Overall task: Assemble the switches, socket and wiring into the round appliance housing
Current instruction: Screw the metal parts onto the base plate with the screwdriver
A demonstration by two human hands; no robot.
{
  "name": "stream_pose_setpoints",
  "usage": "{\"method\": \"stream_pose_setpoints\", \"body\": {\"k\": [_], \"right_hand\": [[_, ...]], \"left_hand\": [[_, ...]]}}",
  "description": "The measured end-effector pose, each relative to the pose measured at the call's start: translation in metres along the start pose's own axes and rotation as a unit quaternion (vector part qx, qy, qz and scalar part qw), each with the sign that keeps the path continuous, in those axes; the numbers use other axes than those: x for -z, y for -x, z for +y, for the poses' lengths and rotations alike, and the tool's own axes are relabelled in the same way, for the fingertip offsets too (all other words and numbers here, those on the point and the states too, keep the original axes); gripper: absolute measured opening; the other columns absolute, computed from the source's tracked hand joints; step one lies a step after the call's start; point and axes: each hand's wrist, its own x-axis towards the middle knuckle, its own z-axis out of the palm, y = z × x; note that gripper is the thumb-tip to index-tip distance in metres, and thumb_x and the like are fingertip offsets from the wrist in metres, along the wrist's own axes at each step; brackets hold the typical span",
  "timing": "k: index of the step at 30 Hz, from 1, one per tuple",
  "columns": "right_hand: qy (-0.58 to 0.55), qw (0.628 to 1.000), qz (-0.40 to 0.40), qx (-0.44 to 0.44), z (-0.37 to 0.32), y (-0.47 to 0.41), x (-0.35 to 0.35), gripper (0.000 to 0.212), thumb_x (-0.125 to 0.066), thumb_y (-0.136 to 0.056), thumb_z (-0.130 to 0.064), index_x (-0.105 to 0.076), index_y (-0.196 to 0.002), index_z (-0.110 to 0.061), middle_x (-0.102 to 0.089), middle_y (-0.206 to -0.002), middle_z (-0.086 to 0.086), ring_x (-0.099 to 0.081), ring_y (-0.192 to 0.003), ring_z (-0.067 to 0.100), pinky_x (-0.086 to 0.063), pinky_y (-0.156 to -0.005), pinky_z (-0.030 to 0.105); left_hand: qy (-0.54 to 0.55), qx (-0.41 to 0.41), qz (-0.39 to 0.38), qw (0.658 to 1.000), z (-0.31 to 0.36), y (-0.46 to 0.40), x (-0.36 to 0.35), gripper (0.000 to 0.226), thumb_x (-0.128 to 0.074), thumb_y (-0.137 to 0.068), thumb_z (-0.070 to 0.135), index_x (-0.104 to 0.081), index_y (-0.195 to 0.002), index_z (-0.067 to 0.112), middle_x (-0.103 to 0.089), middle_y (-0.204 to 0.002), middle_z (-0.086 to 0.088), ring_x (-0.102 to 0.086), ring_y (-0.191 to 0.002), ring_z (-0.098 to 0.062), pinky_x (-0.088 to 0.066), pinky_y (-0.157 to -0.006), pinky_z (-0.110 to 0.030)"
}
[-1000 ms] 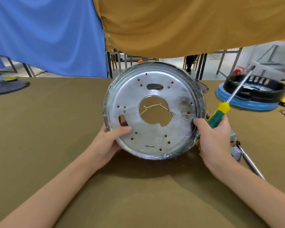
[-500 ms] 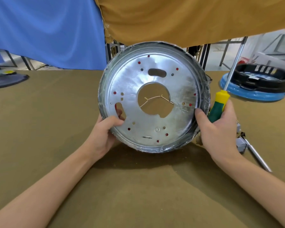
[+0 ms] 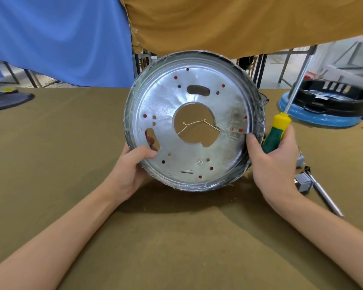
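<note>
The round housing (image 3: 194, 122) is now stood up on its edge on the desk (image 3: 71, 143), with its shiny flat bottom facing the person. A second ago it sat lower and leaned back more, so it has been lifted and tipped up. That likely means the person is checking the holes in the bottom to see where the parts go. No switch or socket shows in it yet, only a thin wire (image 3: 199, 125) across the big middle hole. The left hand (image 3: 132, 166) grips the left rim, thumb on the front, and a finger shows through a slot. The right hand (image 3: 275, 162) presses its thumb on the right rim and its fingers are curled round the green and yellow screwdriver (image 3: 277, 132). The screwdriver now points almost straight up; a second ago it leaned far to the right. A small grey part (image 3: 303, 182) and a metal rod (image 3: 325, 197) lie on the desk near the right hand. A black ring on a blue base (image 3: 327, 105) sits far right.
</note>
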Motion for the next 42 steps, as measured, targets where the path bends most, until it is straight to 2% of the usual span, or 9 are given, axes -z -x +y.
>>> {"method": "stream_pose_setpoints", "body": {"k": [4, 8, 12, 16, 23, 31, 35, 38, 42], "right_hand": [[-0.004, 1.0, 0.005, 0.004, 0.0, 0.0025, -0.0012, 0.024, -0.069, -0.091, -0.015, -0.046, -0.092, -0.009, -0.043, -0.071, -0.003, -0.04, -0.06, 0.004, -0.035, -0.057, 0.014], [-0.011, 1.0, 0.006, 0.01, -0.0019, 0.0049, -0.0014, 0.023, -0.069, -0.091, -0.013, -0.045, -0.091, -0.014, -0.044, -0.071, -0.009, -0.043, -0.06, 0.0, -0.036, -0.057, 0.01], [-0.02, 1.0, -0.003, 0.011, -0.0017, 0.0076, -0.0014, 0.022, -0.068, -0.092, -0.012, -0.046, -0.093, -0.013, -0.047, -0.072, -0.009, -0.044, -0.06, 0.0, -0.038, -0.058, 0.01], [-0.019, 1.0, -0.008, 0.011, -0.001, 0.0087, -0.0015, 0.022, -0.067, -0.092, -0.011, -0.046, -0.091, -0.017, -0.049, -0.069, -0.017, -0.045, -0.06, -0.002, -0.038, -0.057, 0.009], [-0.012, 1.0, 0.001, 0.023, 0.0003, 0.0041, -0.0023, 0.032, -0.064, -0.094, -0.013, -0.041, -0.085, -0.034, -0.05, -0.068, -0.029, -0.045, -0.06, -0.005, -0.037, -0.057, 0.006], [-0.01, 1.0, 0.004, 0.019, 0.0025, 0.0027, -0.0041, 0.028, -0.064, -0.095, -0.018, -0.042, -0.085, -0.032, -0.05, -0.068, -0.027, -0.044, -0.06, -0.004, -0.037, -0.057, 0.007], [-0.009, 1.0, 0.007, 0.022, 0.0015, 0.0036, -0.0037, 0.027, -0.063, -0.096, -0.017, -0.042, -0.085, -0.032, -0.051, -0.069, -0.029, -0.045, -0.06, -0.006, -0.037, -0.057, 0.006], [-0.006, 1.0, 0.007, 0.018, 0.0003, 0.0036, -0.0041, 0.025, -0.063, -0.096, -0.017, -0.044, -0.087, -0.03, -0.051, -0.069, -0.03, -0.045, -0.06, -0.006, -0.037, -0.058, 0.006], [-0.009, 1.0, 0.009, 0.007, -0.0002, 0.0038, -0.0039, 0.02, -0.062, -0.096, -0.018, -0.045, -0.088, -0.023, -0.052, -0.07, -0.025, -0.045, -0.06, -0.006, -0.037, -0.058, 0.006]], "left_hand": [[0.002, 0.003, -0.004, 1.0, -0.0001, 0.0004, -0.0003, 0.05, -0.054, -0.069, 0.003, -0.066, -0.117, 0.012, -0.069, -0.112, -0.008, -0.067, -0.107, -0.027, -0.059, -0.082, -0.041], [-0.002, 0.011, 0.013, 1.0, 0.003, 0.002, -0.0037, 0.056, -0.049, -0.065, 0.002, -0.057, -0.12, 0.006, -0.053, -0.113, -0.015, -0.056, -0.108, -0.033, -0.055, -0.089, -0.044], [0.011, 0.043, 0.03, 0.999, 0.0032, 0.0031, -0.0046, 0.057, -0.046, -0.059, 0.002, -0.051, -0.116, 0.008, -0.046, -0.114, -0.013, -0.049, -0.11, -0.037, -0.04, -0.104, -0.06], [0.004, 0.058, 0.044, 0.997, 0.0032, 0.0033, -0.0055, 0.059, -0.043, -0.057, 0.002, -0.05, -0.115, 0.01, -0.045, -0.115, -0.012, -0.047, -0.111, -0.037, -0.034, -0.107, -0.064], [-0.003, 0.05, 0.03, 0.998, 0.0038, 0.0038, -0.0085, 0.058, -0.045, -0.059, 0.001, -0.05, -0.117, 0.009, -0.045, -0.114, -0.013, -0.046, -0.108, -0.037, -0.041, -0.096, -0.055], [-0.007, 0.047, 0.023, 0.999, 0.0032, 0.0032, -0.0069, 0.057, -0.046, -0.061, 0.002, -0.054, -0.117, 0.005, -0.054, -0.114, -0.016, -0.055, -0.111, -0.038, -0.054, -0.089, -0.05], [-0.011, 0.041, 0.03, 0.999, 0.0035, 0.0034, -0.0061, 0.062, -0.046, -0.06, 0.002, -0.052, -0.121, 0.005, -0.05, -0.117, -0.017, -0.05, -0.115, -0.041, -0.041, -0.104, -0.062], [-0.007, 0.041, 0.036, 0.998, 0.0042, 0.0027, -0.008, 0.061, -0.046, -0.059, 0.001, -0.051, -0.12, 0.007, -0.047, -0.116, -0.015, -0.048, -0.112, -0.04, -0.035, -0.107, -0.065], [0.003, 0.039, 0.031, 0.999, 0.0042, 0.0034, -0.0091, 0.06, -0.046, -0.06, 0.001, -0.054, -0.12, 0.004, -0.053, -0.115, -0.017, -0.055, -0.111, -0.038, -0.05, -0.095, -0.055]]}}
